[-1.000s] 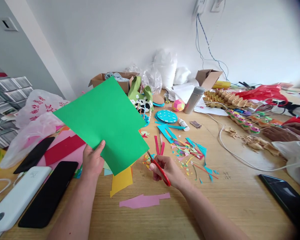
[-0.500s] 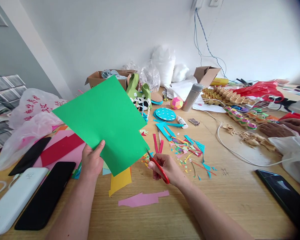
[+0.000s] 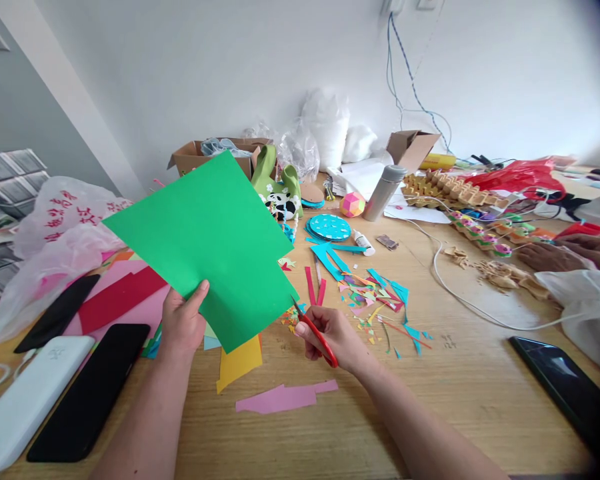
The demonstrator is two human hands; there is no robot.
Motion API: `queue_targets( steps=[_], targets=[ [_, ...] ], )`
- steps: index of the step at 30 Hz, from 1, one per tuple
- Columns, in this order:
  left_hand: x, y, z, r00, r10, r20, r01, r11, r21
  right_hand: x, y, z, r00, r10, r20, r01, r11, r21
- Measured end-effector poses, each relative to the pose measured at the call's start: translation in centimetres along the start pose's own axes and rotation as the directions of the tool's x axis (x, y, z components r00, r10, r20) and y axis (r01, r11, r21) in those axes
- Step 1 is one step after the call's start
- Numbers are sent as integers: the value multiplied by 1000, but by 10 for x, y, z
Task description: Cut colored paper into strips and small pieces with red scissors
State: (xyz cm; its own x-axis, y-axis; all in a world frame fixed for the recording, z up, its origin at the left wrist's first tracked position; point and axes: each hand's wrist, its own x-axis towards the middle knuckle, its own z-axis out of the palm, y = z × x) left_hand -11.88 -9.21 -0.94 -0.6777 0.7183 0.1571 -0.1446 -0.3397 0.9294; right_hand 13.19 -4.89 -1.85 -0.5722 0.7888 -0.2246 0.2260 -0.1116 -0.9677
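My left hand (image 3: 186, 319) grips a sheet of green paper (image 3: 205, 247) by its lower edge, thumb on the near face. The sheet is held up above the table, with a notch cut out of its right side. In my right hand (image 3: 330, 339) is a pair of red-handled scissors (image 3: 321, 341). Their blade tips are at the sheet's lower right corner; whether they touch it I cannot tell. Below lie a yellow paper piece (image 3: 241, 365) and a pink paper scrap (image 3: 280, 399).
Coloured paper scraps (image 3: 370, 293) lie right of centre, near blue discs (image 3: 330, 227) and a grey bottle (image 3: 384, 193). Phones (image 3: 87, 393) and a white power bank (image 3: 35, 400) flank my left arm. Another person's hands (image 3: 555, 257) rest at the far right beside a white cable (image 3: 460, 303).
Almost nothing differs. The whole view has shifted very slightly; both hands, the green paper and the scissors keep their positions.
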Motion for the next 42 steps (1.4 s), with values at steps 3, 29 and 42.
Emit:
queue_targets(
  steps=[3,29,42],
  targets=[
    [0,-1,0,1000,2,-5,-2,1000,-12,-1,0,1,1000,-7,0,7,1000,2],
    [-4,4,5,999,-32,31,32,999,13,-1,3,2,999,24,-37,-23,999,22],
    [-4,-3,4,997,-14,73,13,1000,26,1,3,1,1000,-8,-20,8,1000,6]
  ],
)
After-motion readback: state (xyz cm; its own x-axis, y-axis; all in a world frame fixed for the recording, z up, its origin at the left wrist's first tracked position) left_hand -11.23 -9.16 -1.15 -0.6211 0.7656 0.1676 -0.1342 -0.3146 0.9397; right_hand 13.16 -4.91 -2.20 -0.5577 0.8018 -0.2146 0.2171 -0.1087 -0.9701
